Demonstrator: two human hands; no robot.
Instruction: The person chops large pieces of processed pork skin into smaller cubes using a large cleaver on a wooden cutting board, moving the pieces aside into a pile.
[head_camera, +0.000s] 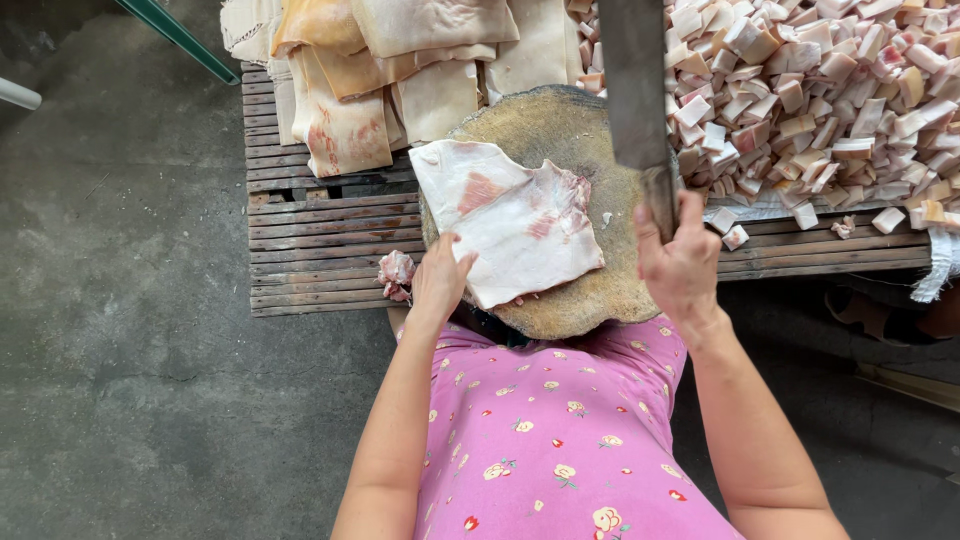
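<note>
A pale slab of pork fat (515, 220) with pink streaks lies flat on a round wooden chopping block (590, 135). My left hand (440, 280) presses on the slab's near left corner, fingers spread on the meat. My right hand (680, 262) grips the handle of a large cleaver (632, 80), whose broad blade is raised over the block's right side, above and to the right of the slab.
A slatted wooden platform (320, 235) carries the block. Several uncut slabs (390, 70) are piled at the back left. A big heap of cut meat cubes (820, 90) fills the right. A small meat scrap (396, 272) lies by my left hand. Concrete floor (120, 300) spreads on the left.
</note>
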